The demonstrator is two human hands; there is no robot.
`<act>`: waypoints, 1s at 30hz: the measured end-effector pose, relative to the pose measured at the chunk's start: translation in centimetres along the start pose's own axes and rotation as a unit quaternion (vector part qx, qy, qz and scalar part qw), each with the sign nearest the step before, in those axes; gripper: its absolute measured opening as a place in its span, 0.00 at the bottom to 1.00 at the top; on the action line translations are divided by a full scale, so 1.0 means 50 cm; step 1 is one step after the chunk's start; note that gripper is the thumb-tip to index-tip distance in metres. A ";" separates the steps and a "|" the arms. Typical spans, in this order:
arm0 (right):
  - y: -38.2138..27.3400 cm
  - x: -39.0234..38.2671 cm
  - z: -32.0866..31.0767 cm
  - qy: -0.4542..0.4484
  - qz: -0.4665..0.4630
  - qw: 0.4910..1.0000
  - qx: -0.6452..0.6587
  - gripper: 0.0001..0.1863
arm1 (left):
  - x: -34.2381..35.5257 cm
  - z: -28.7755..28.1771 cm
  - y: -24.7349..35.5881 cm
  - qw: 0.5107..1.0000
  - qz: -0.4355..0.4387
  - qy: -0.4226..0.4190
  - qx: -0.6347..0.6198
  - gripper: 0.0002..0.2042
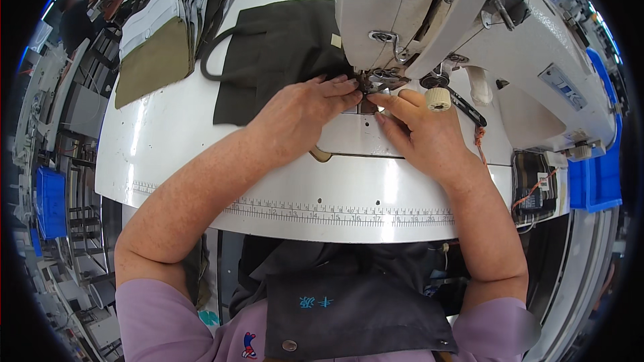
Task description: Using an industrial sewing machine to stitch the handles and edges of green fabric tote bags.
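Nearest the camera, at the lower edge, a dark grey apron bib (pixel 376 328) with a snap button is worn over a lilac shirt (pixel 157 315). On the tabletop (pixel 168 147), a dark grey-green fabric panel (pixel 282 40) is laid flat, its right-hand end tucked in at the presser foot (pixel 382 79) of a white sewing machine (pixel 389 0). A dark strap loop (pixel 206 53) is curved out past the panel's left edge, and a small cream tag (pixel 336 41) is seen beside the machine's head. The panel's near right corner is covered by the left hand (pixel 295 114), its fingers stretched close together toward the needle area; its thumb is hidden, so whether that grip is pinched on the cloth cannot be told. Just across from it, the right hand (pixel 429 134) is held beside the presser foot, the grip left slightly apart between thumb and forefinger. Farther left, an olive fabric piece (pixel 157 60) is stacked with white pieces (pixel 154 17). A cream knob (pixel 438 99) is set above the right hand. Along the near edge, the tabletop is marked with a ruler scale (pixel 322 212). To the far right, a blue bin (pixel 594 181) is placed.
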State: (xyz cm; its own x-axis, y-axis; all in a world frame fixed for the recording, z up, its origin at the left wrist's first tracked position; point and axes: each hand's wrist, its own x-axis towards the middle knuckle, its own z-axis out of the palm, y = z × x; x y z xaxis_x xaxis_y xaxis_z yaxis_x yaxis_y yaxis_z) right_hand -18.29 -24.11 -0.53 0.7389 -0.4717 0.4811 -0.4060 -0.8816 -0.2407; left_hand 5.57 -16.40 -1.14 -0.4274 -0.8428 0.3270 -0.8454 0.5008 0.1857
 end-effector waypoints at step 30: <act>-0.004 -0.002 0.003 -0.005 -0.007 1.000 -0.024 0.10 | -0.008 -0.003 0.033 0.999 -0.002 0.046 0.008 0.25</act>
State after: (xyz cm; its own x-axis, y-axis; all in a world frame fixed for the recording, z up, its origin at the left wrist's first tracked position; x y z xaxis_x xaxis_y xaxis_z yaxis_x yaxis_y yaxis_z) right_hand -18.21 -23.91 -0.65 0.7505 -0.4593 0.4752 -0.4204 -0.8866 -0.1930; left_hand 4.38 -15.21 -0.82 -0.3943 -0.8227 0.4095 -0.8520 0.4942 0.1727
